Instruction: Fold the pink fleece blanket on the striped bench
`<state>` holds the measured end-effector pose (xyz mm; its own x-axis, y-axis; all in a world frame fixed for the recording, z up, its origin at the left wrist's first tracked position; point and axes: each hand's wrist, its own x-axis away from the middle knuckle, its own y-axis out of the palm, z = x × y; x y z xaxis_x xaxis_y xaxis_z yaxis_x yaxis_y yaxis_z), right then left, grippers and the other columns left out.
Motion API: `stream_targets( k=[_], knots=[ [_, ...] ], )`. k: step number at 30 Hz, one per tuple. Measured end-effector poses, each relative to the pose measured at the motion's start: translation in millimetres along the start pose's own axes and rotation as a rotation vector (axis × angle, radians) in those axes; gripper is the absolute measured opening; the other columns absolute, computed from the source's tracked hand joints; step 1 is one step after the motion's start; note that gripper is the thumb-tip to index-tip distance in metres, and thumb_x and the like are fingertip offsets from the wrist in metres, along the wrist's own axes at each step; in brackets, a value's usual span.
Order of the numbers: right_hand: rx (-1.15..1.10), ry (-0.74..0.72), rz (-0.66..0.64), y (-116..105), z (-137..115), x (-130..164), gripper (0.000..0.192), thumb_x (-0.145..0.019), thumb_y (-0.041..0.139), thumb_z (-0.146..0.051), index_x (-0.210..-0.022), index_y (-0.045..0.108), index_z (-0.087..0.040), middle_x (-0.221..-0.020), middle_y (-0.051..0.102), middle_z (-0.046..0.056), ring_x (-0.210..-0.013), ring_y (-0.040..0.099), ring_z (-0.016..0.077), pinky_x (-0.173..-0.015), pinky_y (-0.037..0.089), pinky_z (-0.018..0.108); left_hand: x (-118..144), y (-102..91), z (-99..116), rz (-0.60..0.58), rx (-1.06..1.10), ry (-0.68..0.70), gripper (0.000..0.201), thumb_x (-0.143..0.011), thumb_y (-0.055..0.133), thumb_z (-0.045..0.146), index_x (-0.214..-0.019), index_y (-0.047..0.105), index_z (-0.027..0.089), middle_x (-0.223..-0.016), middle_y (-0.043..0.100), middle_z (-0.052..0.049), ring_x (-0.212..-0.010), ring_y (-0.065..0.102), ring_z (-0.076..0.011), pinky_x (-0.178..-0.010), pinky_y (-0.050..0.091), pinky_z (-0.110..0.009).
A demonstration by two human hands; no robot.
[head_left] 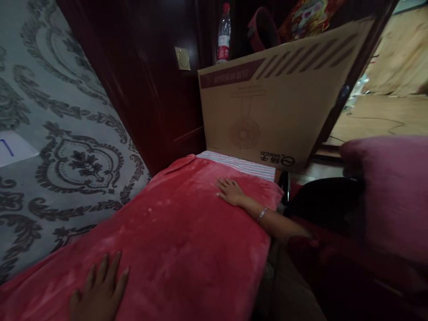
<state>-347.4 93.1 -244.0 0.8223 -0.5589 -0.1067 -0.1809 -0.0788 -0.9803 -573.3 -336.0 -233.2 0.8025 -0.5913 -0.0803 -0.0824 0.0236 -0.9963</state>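
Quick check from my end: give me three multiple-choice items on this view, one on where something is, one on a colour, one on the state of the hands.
1. Where is the cardboard box?
A. Beyond the far end of the red blanket
B. Under the left hand
C. On the patterned wall

2. What colour is the cap of the water bottle?
A. Blue
B. Red
C. White

3. How do the hands rest on the red blanket?
A. Both clenched around a fold
B. Both flat and open on top
C. Both lifted clear of it

Answers:
1. A, the box stands upright just past the blanket's far edge.
2. B, the cap on the bottle behind the box is red.
3. B, the left hand and right hand lie palm-down with fingers spread.
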Motion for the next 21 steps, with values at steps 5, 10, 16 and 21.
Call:
stream_targets(
  k=[5,10,16,21],
  knots=[
    [0.076,0.372,0.032,-12,66,29,0.063,-0.101,0.025,-0.054,-0.158,0.032,-0.025,-0.164,0.026,0.011,-0.15,0.024,0.0326,-0.118,0.023,0.056,-1,-0.9,-1,0.043,0.052,0.004,0.068,-0.092,0.027,0.047,-0.156,0.035,0.026,-0.163,0.033,-0.009,-0.15,0.026,-0.0365,-0.111,0.03,-0.064],
    [0.143,0.5,0.122,-14,99,52,0.062,-0.102,0.024,-0.051,-0.155,0.036,-0.02,-0.16,0.034,0.016,-0.146,0.03,0.0342,-0.112,0.029,0.06,-2,-3.6,-3,0.021,0.074,0.058,0.069,-0.093,0.025,0.048,-0.156,0.035,0.022,-0.163,0.031,-0.014,-0.15,0.025,-0.0405,-0.109,0.03,-0.069],
    [0.144,0.472,0.132,-13,96,61,0.059,-0.103,0.024,-0.046,-0.155,0.036,-0.02,-0.16,0.034,0.016,-0.146,0.031,0.0329,-0.113,0.03,0.058,5,-18.9,11,0.002,0.043,0.019,0.066,-0.097,0.019,0.045,-0.155,0.037,0.019,-0.163,0.03,-0.017,-0.149,0.027,-0.0387,-0.11,0.032,-0.066],
    [0.121,0.572,0.118,-15,85,77,0.062,-0.102,0.024,-0.044,-0.156,0.033,-0.015,-0.163,0.026,0.019,-0.15,0.024,0.0353,-0.114,0.025,0.063,16,-29.4,20,-0.017,0.003,0.002,0.064,-0.099,0.019,0.046,-0.155,0.037,0.019,-0.164,0.029,-0.016,-0.149,0.027,-0.038,-0.113,0.029,-0.062]
  ],
)
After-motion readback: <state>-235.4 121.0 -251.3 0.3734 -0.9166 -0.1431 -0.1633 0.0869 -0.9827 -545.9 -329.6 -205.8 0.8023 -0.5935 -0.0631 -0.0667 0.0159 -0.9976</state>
